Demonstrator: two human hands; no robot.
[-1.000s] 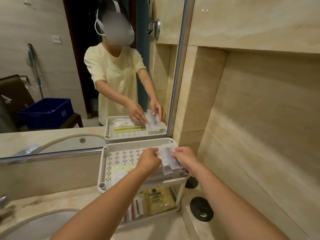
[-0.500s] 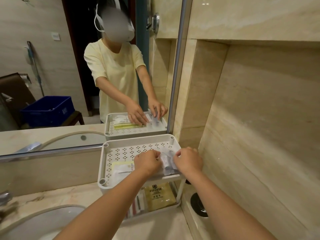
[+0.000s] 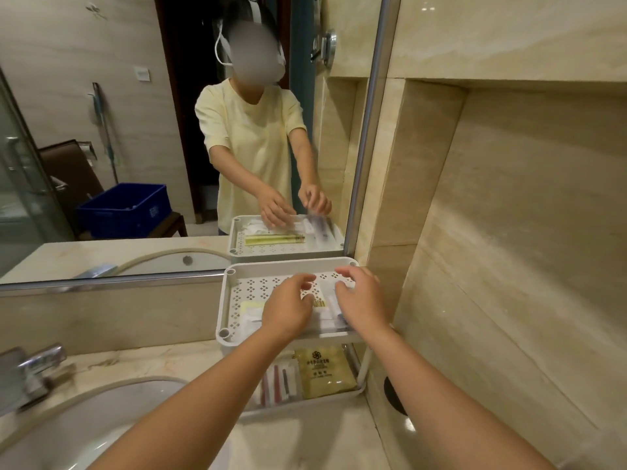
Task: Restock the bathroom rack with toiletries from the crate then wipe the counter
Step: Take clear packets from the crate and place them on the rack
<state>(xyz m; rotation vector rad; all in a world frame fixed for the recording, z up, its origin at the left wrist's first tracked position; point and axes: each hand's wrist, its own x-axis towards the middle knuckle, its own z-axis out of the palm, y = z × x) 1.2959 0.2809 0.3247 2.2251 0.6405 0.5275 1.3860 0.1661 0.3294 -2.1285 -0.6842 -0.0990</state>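
White plastic rack point(image 3: 222, 300) on counter point(image 3: 305, 442), head view: restock step, laying clear packets point(image 3: 328, 310) flat on top tier. Next, prob. back to blue crate point(image 3: 125, 208) (seen in mirror) for more; needs a turn away. No wiping yet. L hand point(image 3: 288, 307) palm-down over packets, fingers relaxed, gripping nothing. R hand point(image 3: 363, 300) just beside, fingers spread, loosely curved, nothing evidently held.

Bathroom corner with beige stone walls point(image 3: 509, 232).
A wide mirror point(image 3: 101, 130) hangs above the white basin point(image 3: 101, 418) and chrome tap point(image 3: 30, 374).
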